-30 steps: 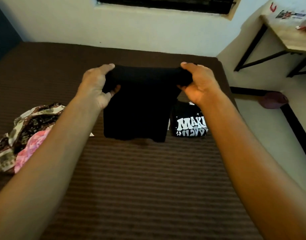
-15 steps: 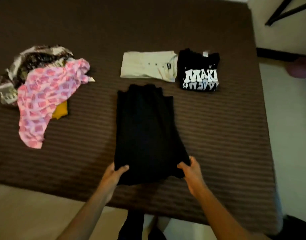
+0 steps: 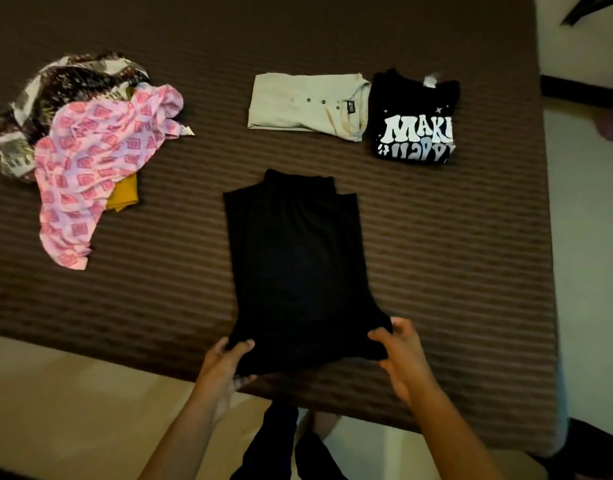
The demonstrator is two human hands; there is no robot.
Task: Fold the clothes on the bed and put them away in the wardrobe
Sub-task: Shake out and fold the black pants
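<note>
Two hands hold the near end of a black garment (image 3: 294,265) that lies flat and long on the brown striped bed (image 3: 436,271), reaching from near the bed's front edge toward its middle. The left hand (image 3: 225,368) pinches the near left corner, with the thumb on top of the cloth and the fingers under it. The right hand (image 3: 402,355) grips the near right corner in the same way, and the fabric bunches a little there. The far end of the garment is narrower and lies flat.

Beyond it, two folded pieces lie side by side and touch each other: a pale green buttoned shirt (image 3: 305,105) and, to its right, a black T-shirt with white letters (image 3: 415,123). Well apart, on the left side of the bed, is an unfolded pile: a pink patterned cloth (image 3: 90,168) on top, a dark floral cloth (image 3: 62,88) behind it, and a yellow piece (image 3: 125,195) showing at the pile's near edge.
</note>
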